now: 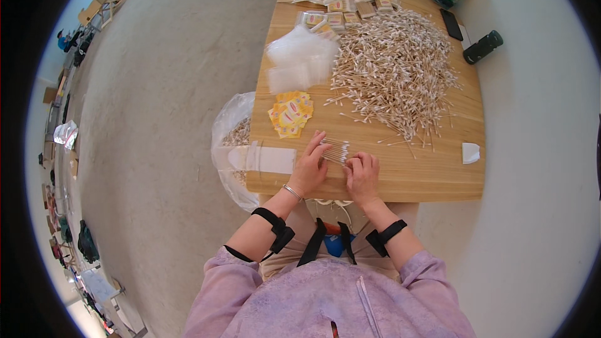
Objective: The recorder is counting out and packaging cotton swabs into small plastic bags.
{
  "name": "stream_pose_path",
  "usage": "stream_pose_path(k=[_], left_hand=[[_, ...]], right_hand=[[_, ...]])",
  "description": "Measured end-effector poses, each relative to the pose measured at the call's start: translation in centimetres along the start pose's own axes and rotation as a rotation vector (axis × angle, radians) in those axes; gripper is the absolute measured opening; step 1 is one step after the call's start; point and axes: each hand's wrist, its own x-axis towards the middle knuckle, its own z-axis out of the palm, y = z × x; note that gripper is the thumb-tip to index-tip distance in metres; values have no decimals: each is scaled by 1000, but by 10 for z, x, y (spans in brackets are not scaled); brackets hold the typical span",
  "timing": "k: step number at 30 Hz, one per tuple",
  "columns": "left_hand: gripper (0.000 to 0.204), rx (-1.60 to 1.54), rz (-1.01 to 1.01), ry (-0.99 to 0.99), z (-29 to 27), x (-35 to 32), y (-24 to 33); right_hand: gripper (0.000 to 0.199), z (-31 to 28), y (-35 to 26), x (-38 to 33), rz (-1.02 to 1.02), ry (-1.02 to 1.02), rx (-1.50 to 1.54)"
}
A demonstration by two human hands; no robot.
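A small bundle of cotton swabs (pixel 335 150) lies side by side at the table's near edge, white tips pointing right. My left hand (pixel 308 168) is closed around the left end of this bundle, fingers along its far side. Close to the swab tips, my right hand (pixel 362 175) has its fingers curled together. Whatever those fingers hold, if anything, is hidden. A large heap of loose cotton swabs (pixel 397 75) spreads beyond both hands. Yellow printed cards (pixel 291 114) lie in a loose pile past my left hand, and clear plastic bags (pixel 302 56) are stacked farther back.
Filled swab packets (pixel 341 0) cover the far part of the wooden table (pixel 438 178). A white tray-like piece (pixel 275 159) sits at the left edge, above a plastic sack (pixel 228 134) holding swabs. At right are a phone (pixel 451 24), a dark cylinder (pixel 482 47) and white paper (pixel 471 153).
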Motion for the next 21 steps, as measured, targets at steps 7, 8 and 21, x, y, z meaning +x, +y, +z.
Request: stream_pose_path(k=[7,8,21], left_hand=[[18,37,5,-19,0,2,-8],[17,59,26,-14,1,3,-8],[11,90,89,0,-1,4,-11]], right_hand=[[17,-4,12,6,-29,-62,-13],[17,-5,17,6,-4,-68,-4],[16,-14,5,7,-69,-158,0]])
